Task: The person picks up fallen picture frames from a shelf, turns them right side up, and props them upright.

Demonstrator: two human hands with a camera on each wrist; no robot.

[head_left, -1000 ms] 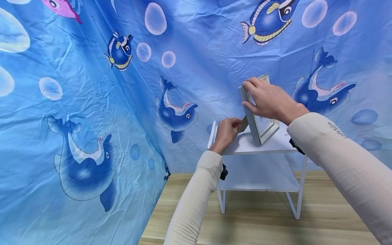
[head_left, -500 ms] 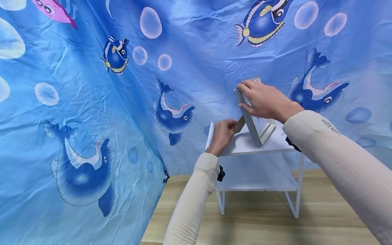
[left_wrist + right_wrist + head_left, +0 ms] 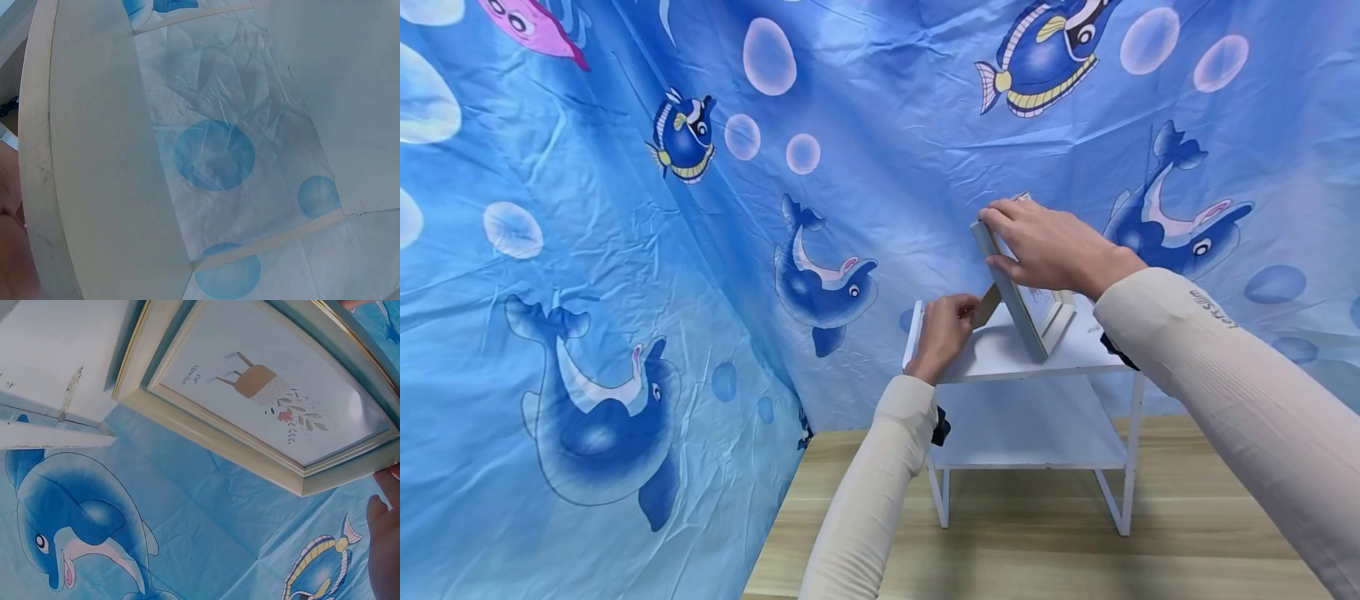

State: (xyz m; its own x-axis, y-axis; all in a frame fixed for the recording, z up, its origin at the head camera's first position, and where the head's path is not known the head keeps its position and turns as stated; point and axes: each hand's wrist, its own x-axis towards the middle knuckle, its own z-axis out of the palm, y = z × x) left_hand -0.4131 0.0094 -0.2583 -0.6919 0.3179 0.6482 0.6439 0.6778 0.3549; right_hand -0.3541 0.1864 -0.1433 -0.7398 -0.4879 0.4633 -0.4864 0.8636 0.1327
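Though aslant, picture frame (image 3: 262, 394) mostly below right grip (image 3: 1060, 247).

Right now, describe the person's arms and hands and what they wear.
The left sleeve and right sleeve are long, cream and close-fitting. Dark lettering marks the right one, apparently "Let'sSlim". A small black piece shows beneath the left sleeve's end, another beneath the right's. The left hand and right hand wear no gloves.

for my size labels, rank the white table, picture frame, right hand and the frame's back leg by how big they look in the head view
1. White table
2. Picture frame and right hand: unsure, since the hand covers part of the frame
3. Back leg
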